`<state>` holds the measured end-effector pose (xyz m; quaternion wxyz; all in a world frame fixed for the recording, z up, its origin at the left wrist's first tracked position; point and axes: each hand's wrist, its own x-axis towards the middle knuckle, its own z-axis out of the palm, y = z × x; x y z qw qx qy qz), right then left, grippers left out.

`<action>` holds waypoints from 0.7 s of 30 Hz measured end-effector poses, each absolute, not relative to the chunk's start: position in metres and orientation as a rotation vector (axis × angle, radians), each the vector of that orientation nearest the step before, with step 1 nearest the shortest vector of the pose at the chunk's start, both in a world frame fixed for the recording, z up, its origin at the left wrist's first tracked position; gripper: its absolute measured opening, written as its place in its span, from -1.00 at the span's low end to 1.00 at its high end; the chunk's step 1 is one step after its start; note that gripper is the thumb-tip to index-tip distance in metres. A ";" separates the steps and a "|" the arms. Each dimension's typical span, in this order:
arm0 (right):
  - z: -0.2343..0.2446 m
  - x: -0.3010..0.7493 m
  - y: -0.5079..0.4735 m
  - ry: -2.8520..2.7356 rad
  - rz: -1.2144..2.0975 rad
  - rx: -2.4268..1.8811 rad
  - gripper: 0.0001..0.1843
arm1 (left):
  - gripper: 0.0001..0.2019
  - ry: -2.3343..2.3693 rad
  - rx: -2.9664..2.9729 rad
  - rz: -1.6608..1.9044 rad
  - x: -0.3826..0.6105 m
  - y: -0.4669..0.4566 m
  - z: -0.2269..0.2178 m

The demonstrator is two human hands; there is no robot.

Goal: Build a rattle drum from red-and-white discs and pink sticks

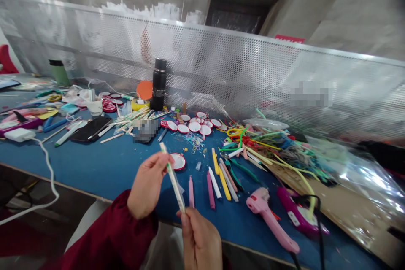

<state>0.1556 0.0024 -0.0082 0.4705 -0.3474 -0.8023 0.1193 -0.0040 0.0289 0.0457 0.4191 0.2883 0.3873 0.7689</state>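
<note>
I hold a thin white stick (172, 179) upright over the blue table's (104, 168) near edge. My left hand (147, 185), in a dark red sleeve, pinches its upper part. My right hand (200, 240) pinches its lower end from below. Just behind the stick lies a round white disc with a red rim (179, 161). To the right lie several coloured sticks (218, 181) in pink, white and yellow.
A pink glue gun (270, 219) and a purple one (299, 215) lie at the right front. Behind stand a black flask (158, 84), a green cup (58, 71), more red-rimmed discs (193, 126), a phone (91, 129), tangled coloured wires (278, 147), a white cable (47, 164), and a perforated metal screen (240, 76).
</note>
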 end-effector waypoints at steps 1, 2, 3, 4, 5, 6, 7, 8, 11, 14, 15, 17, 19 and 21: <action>-0.009 0.153 0.000 -1.939 0.312 -0.864 -0.76 | -0.67 0.991 0.764 1.854 0.005 0.026 0.038; -0.009 0.152 -0.001 -1.920 0.326 -0.876 -0.76 | -0.65 1.005 0.793 1.756 0.015 0.023 0.031; -0.009 0.150 -0.002 -1.910 0.334 -0.890 -0.75 | -0.64 1.004 0.799 1.694 0.023 0.019 0.025; -0.007 0.150 -0.002 -1.911 0.336 -0.907 -0.74 | -0.64 1.004 0.802 1.664 0.029 0.015 0.021; -0.005 0.151 -0.001 -1.929 0.339 -0.923 -0.73 | -0.65 1.014 0.812 1.657 0.033 0.011 0.020; -0.001 0.153 0.001 -1.959 0.341 -0.933 -0.70 | -0.66 1.024 0.835 1.657 0.035 0.007 0.021; 0.004 0.156 0.003 -1.989 0.342 -0.931 -0.68 | -0.67 1.038 0.877 1.657 0.034 0.004 0.024; 0.011 0.160 0.006 -2.013 0.344 -0.920 -0.67 | -0.67 1.058 0.937 1.641 0.032 0.001 0.029; 0.031 0.175 0.015 -1.951 0.353 -0.859 -0.76 | -0.63 1.159 1.208 1.459 0.024 -0.008 0.047; 0.042 0.186 0.020 -1.776 0.515 -0.830 -0.75 | -0.63 1.265 1.656 1.137 0.024 -0.016 0.055; 0.043 0.187 0.021 -1.733 0.606 -0.801 -0.76 | -0.64 1.289 1.785 1.039 0.026 -0.018 0.055; 0.043 0.186 0.023 -1.656 0.781 -0.708 -0.68 | -0.67 1.349 1.960 0.897 0.030 -0.021 0.054; 0.043 0.185 0.025 -1.550 0.900 -0.627 -0.58 | -0.66 1.438 2.050 0.819 0.032 -0.022 0.053; 0.047 0.192 0.031 -1.417 0.961 -0.612 -0.58 | -0.65 1.523 2.123 0.776 0.029 -0.024 0.053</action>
